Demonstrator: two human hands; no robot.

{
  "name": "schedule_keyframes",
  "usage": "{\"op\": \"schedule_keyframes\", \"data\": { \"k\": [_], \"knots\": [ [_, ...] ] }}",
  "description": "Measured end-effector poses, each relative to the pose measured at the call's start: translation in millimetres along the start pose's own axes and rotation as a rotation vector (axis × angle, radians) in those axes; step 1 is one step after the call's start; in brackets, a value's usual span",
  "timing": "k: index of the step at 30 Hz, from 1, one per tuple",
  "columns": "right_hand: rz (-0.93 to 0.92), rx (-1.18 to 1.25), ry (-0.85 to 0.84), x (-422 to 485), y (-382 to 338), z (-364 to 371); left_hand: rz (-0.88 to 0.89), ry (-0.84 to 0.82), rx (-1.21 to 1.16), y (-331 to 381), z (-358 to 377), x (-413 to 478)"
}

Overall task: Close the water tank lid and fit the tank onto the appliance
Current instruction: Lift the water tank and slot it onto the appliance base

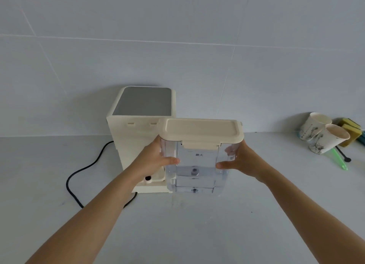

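Note:
A clear plastic water tank with a cream lid lying flat and shut on top is held above the grey counter. My left hand grips its left side and my right hand grips its right side. Behind and to the left of the tank stands the cream appliance with a grey top panel. Its rear face and base ledge point toward me. The tank hangs just right of that ledge, overlapping the appliance's right edge.
A black power cord loops across the counter left of the appliance. At the far right two paper cups lie tipped, beside yellow sponges, a green straw and a black stirrer. A tiled wall rises behind.

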State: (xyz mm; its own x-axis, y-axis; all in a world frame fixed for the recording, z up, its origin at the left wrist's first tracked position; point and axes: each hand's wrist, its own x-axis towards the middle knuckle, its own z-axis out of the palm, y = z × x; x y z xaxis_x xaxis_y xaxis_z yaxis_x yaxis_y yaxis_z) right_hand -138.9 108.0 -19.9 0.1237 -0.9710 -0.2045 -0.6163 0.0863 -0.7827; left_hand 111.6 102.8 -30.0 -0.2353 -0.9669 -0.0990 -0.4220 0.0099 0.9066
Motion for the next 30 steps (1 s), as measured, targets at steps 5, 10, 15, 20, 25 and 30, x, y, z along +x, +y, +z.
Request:
{"op": "schedule_keyframes", "data": {
  "k": [5,10,15,20,25,30],
  "knots": [
    [-0.055,-0.018,-0.030,11.9,-39.6,12.6,0.027,0.094,-0.011,5.6,-37.2,-13.1],
    [-0.107,-0.008,-0.060,25.8,-73.8,30.8,0.016,0.122,-0.035,-1.3,-76.1,-18.0],
    [-0.175,0.042,-0.108,40.1,-95.9,51.2,-0.008,0.149,-0.036,-8.6,-102.7,-19.7],
    [-0.176,0.070,-0.080,56.2,-102.2,67.5,-0.019,0.156,-0.023,-15.4,-121.7,-14.7],
    [-0.145,0.141,-0.091,69.5,-100.5,81.1,-0.028,0.158,-0.022,-22.7,-131.1,-7.6],
    [-0.113,0.166,-0.063,73.6,-93.7,90.5,-0.061,0.131,-0.021,-31.8,-135.0,-0.5]
  ]
}}
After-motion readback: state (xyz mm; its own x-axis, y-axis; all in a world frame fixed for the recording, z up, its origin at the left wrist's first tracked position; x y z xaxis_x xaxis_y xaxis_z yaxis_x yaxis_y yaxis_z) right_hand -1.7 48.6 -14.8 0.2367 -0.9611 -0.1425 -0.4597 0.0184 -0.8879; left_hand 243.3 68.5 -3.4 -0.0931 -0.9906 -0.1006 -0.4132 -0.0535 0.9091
